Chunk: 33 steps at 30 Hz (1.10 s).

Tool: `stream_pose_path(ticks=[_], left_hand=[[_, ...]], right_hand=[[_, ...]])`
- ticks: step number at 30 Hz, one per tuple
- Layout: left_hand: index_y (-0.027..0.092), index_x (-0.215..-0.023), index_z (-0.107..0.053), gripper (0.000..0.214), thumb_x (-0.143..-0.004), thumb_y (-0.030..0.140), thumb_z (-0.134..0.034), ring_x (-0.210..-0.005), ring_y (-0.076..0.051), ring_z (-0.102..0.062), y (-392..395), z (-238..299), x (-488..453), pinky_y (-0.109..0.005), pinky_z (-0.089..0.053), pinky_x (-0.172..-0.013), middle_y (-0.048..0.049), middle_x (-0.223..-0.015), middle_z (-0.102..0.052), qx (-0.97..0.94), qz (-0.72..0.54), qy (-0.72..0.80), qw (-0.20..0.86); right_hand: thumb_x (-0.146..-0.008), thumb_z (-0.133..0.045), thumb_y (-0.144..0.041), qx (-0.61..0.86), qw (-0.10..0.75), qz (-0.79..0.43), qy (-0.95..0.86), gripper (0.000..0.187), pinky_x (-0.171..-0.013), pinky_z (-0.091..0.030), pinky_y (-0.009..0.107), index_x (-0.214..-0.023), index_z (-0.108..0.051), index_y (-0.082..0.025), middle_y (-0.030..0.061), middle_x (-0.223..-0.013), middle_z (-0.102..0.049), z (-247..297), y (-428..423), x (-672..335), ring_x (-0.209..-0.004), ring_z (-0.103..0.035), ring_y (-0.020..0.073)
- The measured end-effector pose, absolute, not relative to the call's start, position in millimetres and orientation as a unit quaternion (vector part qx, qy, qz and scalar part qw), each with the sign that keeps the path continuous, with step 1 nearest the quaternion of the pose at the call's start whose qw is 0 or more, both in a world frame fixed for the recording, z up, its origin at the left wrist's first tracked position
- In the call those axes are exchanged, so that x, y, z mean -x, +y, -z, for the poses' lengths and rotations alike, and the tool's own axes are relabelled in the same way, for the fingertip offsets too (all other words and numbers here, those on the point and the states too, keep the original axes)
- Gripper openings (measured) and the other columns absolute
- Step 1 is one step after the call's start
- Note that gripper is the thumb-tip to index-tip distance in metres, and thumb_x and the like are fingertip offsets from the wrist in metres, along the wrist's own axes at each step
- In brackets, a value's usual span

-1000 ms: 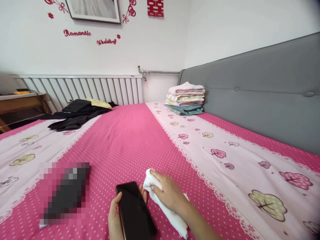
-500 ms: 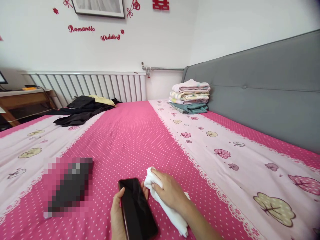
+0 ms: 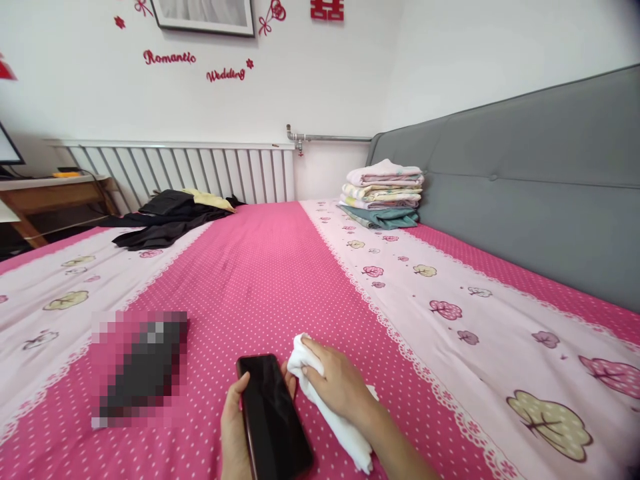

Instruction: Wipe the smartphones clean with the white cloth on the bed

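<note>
A black smartphone (image 3: 274, 417) with a dark screen rests in my left hand (image 3: 234, 420), the thumb along its left edge and fingertips showing at its right edge. My right hand (image 3: 343, 383) is closed around a bunched white cloth (image 3: 345, 430), just right of the phone. One end of the cloth sticks up past the fingers, and the rest hangs down under the wrist. The cloth and the phone look slightly apart. To the left on the bed lies a dark, pixelated object (image 3: 145, 370) whose kind I cannot make out.
A pink dotted bedspread (image 3: 260, 267) spans the bed. Dark clothes (image 3: 173, 217) lie at the far left, and folded bedding (image 3: 383, 193) is stacked by the grey headboard (image 3: 525, 180). Behind stands a white radiator (image 3: 210, 170); a wooden desk (image 3: 55, 200) is at the left.
The view has turned slightly left, so the background sits a little further right. Both hands keep their hold on the phone and the cloth, almost unmoved.
</note>
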<state>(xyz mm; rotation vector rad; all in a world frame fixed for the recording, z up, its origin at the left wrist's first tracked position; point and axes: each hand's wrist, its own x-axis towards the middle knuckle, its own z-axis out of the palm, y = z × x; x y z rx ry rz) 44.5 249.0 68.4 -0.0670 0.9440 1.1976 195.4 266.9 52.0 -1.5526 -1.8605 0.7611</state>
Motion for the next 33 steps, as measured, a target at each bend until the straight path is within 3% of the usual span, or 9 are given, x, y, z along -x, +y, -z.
stream_pose_path(ticks=[9,20,25,30,33], left_hand=[[0.001,-0.125,-0.051,0.050,-0.085,0.031,-0.046,-0.066,-0.026,-0.070,248,-71,-46,-0.037,-0.059,-0.057,-0.0131,-0.076,-0.069,0.024,-0.546,0.441,0.712],[0.003,-0.123,-0.055,0.049,-0.083,0.030,-0.048,-0.071,-0.028,-0.070,244,-76,-45,-0.045,-0.059,-0.069,-0.0137,-0.080,-0.072,0.037,-0.557,0.420,0.716],[0.003,-0.121,-0.057,0.051,-0.083,0.034,-0.046,-0.082,-0.030,-0.070,243,-73,-33,-0.044,-0.058,-0.075,-0.0174,-0.089,-0.072,-0.004,-0.597,0.369,0.712],[0.001,-0.128,-0.050,0.062,-0.082,0.042,-0.048,-0.099,-0.029,-0.066,242,-67,-22,-0.040,-0.055,-0.085,-0.0216,-0.109,-0.068,-0.001,-0.673,0.287,0.682],[0.003,-0.127,-0.053,0.066,-0.082,0.052,-0.049,-0.098,-0.030,-0.066,242,-66,-27,-0.041,-0.054,-0.086,-0.0209,-0.109,-0.068,0.002,-0.653,0.270,0.708]], right_hand=[[-0.086,-0.048,-0.024,0.583,0.302,-0.291,-0.695,0.052,-0.106,-0.036,0.040,-0.137,-0.048,-0.020,0.0088,-0.137,-0.052,-53,267,-195,-0.125,-0.049,0.0238],[-0.085,-0.052,-0.024,0.569,0.319,-0.316,-0.689,0.053,-0.106,-0.036,0.040,-0.137,-0.048,-0.020,0.0076,-0.137,-0.051,-57,265,-198,-0.125,-0.050,0.0241],[-0.082,-0.059,-0.026,0.399,0.271,-0.477,-0.735,0.047,-0.098,-0.044,0.033,-0.129,-0.056,-0.030,-0.0002,-0.126,-0.062,-84,243,-196,-0.111,-0.060,0.0191],[-0.082,-0.065,-0.033,0.409,0.208,-0.410,-0.788,0.045,-0.089,-0.048,0.034,-0.126,-0.058,-0.039,0.0012,-0.106,-0.064,-102,223,-191,-0.092,-0.063,0.0188],[-0.084,-0.064,-0.036,0.435,0.223,-0.362,-0.794,0.044,-0.085,-0.049,0.032,-0.127,-0.056,-0.043,0.0018,-0.111,-0.056,-103,219,-185,-0.091,-0.061,0.0180]])
